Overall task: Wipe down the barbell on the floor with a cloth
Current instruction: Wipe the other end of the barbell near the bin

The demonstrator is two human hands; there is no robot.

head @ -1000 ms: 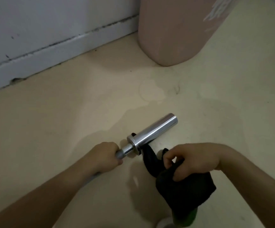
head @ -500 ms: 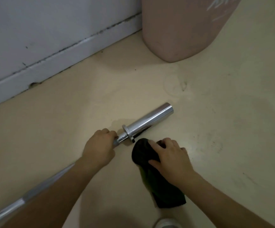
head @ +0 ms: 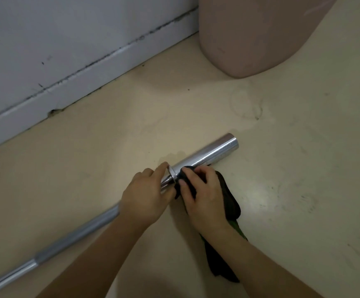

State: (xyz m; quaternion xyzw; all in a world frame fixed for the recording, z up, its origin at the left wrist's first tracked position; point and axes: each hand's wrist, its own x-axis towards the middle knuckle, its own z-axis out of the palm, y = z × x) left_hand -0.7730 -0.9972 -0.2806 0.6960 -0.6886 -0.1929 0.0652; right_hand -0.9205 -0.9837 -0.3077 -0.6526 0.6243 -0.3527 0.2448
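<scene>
The floor (head: 293, 190) is scuffed; grit could be taken up by trailing fabric. The barbell (head: 194, 162) is laid on it; rolling is judged possible under hard rubbing. The cloth (head: 228, 203) is pressed onto the sleeve (head: 213, 152) by bent fingers of the right hand (head: 204, 197). The shaft (head: 84, 233) is clamped in the curled left hand (head: 144, 198); pinching at the collar (head: 171, 172) is risked.
</scene>
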